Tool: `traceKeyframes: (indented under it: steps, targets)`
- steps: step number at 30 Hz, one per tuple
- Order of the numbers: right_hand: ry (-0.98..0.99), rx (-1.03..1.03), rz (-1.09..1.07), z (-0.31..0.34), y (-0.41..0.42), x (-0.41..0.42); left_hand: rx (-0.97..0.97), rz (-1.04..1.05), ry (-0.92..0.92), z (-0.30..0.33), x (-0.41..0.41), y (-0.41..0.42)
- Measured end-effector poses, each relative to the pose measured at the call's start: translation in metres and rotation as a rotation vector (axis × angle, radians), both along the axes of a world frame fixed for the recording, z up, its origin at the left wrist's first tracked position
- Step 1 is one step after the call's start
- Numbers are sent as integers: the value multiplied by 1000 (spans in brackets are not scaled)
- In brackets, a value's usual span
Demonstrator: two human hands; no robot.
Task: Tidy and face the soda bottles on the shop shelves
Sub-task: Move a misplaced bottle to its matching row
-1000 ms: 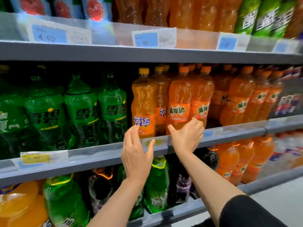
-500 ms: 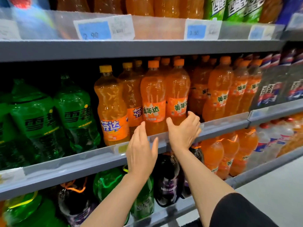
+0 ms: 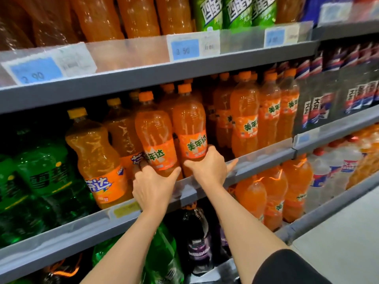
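**Two bottles in hand, most of the shelf still to face**

Two orange bottles are under my hands on the middle shelf (image 3: 266,158), and I take that shelf's front rail as my landmark. My left hand (image 3: 152,187) reaches over the rail and wraps the base of the left orange bottle (image 3: 153,132), fingers curled round its far side and thumb near the front. My right hand (image 3: 207,167) does the same with the right orange bottle (image 3: 189,121) just beside it, gripping low under the label, with one finger stretched out along the rail.

Both bottles stand upright just behind the rail, touching each other, and their green-lettered labels face outward. I judge these two nearly faced, perhaps needing only a small pull forward.

Left of them along the rail, the yellow-capped bottle (image 3: 96,156) sits at the front with its label turned partly aside, and another yellow-capped one behind it (image 3: 121,130) shows only an edge of its label. Those look unfinished to me. Further left stand the green bottles (image 3: 43,173), labels roughly outward, though it is too dark there to be sure of the row.

Right of my hands along the rail, the next orange bottles (image 3: 244,117) stand in a fair line with labels showing.

Below the rail, the lower shelf holds dark, green and orange bottles I have not touched, so I reckon the job is early.
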State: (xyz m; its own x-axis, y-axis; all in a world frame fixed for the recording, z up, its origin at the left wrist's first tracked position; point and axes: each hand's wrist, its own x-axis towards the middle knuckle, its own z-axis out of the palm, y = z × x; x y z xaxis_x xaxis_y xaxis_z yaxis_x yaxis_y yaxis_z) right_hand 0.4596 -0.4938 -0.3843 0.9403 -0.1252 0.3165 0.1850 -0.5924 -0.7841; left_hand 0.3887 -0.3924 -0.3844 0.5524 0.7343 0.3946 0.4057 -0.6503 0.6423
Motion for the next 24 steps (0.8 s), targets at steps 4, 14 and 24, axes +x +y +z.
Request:
traceKeyframes:
  steps: [4, 14, 24]
  targets:
    - [-40, -14, 4, 3, -22, 15, -12, -10, 16, 3, 11, -10]
    - [-18, -24, -24, 10, -65, 39, 39, -76, 49, 4, 52, -49]
    - [-30, -2, -62, -3, -63, 50, 138, -163, 103, 0, 52, -54]
